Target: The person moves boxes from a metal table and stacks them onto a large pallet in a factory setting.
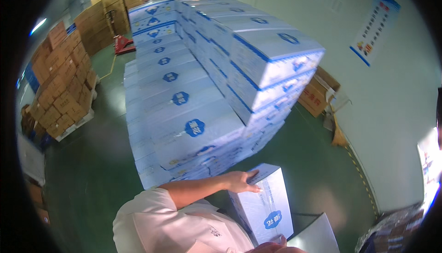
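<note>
A white carton with blue print (267,207) is held in front of my chest, beside a tall stack of the same white-and-blue cartons (193,101). My left hand (241,181) lies flat on the carton's far upper edge, with the arm in a white sleeve reaching across. My right hand (276,246) shows only as fingertips at the carton's near lower corner, pressed against it. The rest of that hand is hidden below the frame edge.
Brown cartons on pallets (64,83) line the left side across a green floor aisle (96,161). A red pallet truck (123,45) stands farther back. A brown carton (317,92) leans by the white right wall with a poster (374,27). Another white surface (317,234) sits at the lower right.
</note>
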Tool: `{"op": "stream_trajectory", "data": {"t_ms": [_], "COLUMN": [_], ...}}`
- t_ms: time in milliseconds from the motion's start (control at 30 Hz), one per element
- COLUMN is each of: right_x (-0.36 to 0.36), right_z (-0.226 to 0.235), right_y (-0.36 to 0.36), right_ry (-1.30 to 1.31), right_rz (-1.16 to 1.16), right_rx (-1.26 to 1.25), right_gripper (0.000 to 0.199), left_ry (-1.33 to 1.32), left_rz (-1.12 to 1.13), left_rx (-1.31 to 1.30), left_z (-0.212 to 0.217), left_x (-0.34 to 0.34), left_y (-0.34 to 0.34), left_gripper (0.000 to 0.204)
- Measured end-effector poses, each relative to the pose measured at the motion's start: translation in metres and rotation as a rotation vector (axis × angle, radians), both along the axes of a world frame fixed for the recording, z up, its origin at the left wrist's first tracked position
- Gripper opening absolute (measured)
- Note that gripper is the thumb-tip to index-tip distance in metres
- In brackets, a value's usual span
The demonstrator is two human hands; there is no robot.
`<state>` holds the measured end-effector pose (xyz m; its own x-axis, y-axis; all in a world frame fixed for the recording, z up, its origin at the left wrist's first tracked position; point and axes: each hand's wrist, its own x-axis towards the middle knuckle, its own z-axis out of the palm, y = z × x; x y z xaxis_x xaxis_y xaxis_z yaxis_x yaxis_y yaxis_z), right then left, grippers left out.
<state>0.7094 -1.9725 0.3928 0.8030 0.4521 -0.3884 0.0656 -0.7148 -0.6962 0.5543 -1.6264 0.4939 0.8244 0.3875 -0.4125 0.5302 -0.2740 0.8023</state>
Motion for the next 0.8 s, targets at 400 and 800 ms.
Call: {"op": "stream_trajectory", "data": {"t_ms": [400,800], "right_x": [-0.147,-0.245], "right_z": [0.158,0.238], "right_y": [0.33,0.724], "right_ry": [0.176,-0.45], "right_rz": [0.483,1.033], "right_rx": [0.5,0.699], "right_gripper": [0.052,0.048], "left_ry": [-0.967,-1.244], "left_rz": [1.012,1.822], "left_rx": [-0.215,0.421], "left_z": [0.075,0.102], "left_x": [-0.362,-0.465], "left_y": [0.117,0.376], "left_gripper": [0.085,0.039]}}
